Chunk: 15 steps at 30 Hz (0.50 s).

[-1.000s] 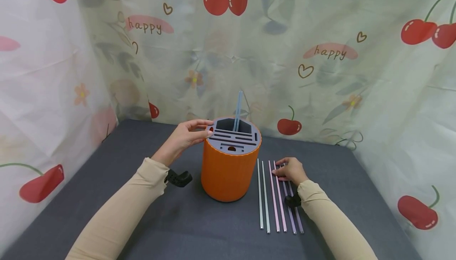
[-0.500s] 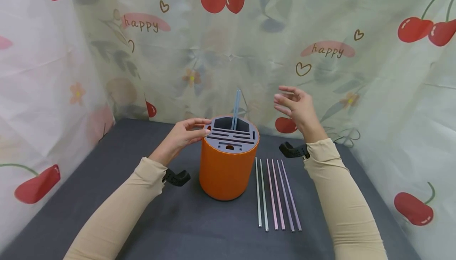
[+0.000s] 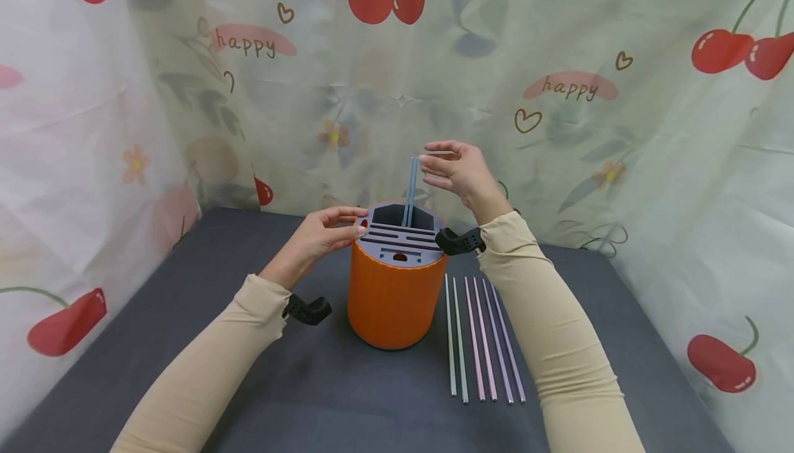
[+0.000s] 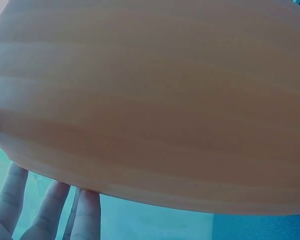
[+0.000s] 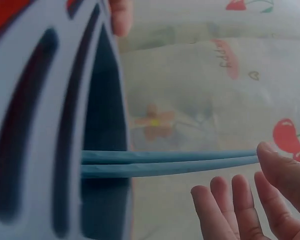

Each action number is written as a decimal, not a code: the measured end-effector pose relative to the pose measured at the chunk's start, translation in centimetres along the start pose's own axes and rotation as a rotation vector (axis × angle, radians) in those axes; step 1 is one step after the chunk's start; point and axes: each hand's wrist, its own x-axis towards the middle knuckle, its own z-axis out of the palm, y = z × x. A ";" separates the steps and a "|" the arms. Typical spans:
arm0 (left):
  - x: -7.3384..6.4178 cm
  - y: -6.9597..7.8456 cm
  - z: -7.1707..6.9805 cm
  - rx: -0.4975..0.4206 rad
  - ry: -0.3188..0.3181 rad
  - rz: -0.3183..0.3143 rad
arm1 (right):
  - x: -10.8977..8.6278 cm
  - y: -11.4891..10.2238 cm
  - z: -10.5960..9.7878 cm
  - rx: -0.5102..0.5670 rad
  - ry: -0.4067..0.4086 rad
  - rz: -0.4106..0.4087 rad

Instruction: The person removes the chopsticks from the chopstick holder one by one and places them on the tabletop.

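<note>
An orange round utensil holder point(image 3: 394, 301) with a grey slotted top stands upright on the table. My left hand point(image 3: 315, 238) holds its upper left side, thumb at the rim; in the left wrist view its fingers point(image 4: 46, 212) reach behind the orange wall. Two blue chopsticks point(image 3: 411, 191) stand in the large rear compartment, leaning slightly. Beside their upper ends is my right hand point(image 3: 455, 170), fingers spread and apart from one another. In the right wrist view the thumb point(image 5: 282, 170) is at the ends of the blue chopsticks point(image 5: 180, 165); whether it touches them I cannot tell.
Right of the holder lie several chopsticks in pairs: pale green point(image 3: 457, 343), pink point(image 3: 480, 343) and purple point(image 3: 504, 343). The dark grey table point(image 3: 347, 405) is bordered by a cherry-printed curtain point(image 3: 298, 129) at the back and sides.
My right hand has risen from the pink and purple chopsticks without taking any, then moved left to the tops of the blue chopsticks. The left hand stays on the holder.
</note>
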 end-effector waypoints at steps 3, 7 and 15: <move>0.0 0.0 -0.1 0.001 0.001 -0.001 | 0.3 0.7 0.5 -0.019 -0.006 0.052; 0.1 -0.1 -0.2 0.002 0.001 -0.003 | 0.5 1.3 0.8 -0.029 -0.005 0.102; 0.1 -0.1 -0.2 -0.012 -0.001 0.003 | 0.5 1.4 0.9 -0.040 -0.023 0.164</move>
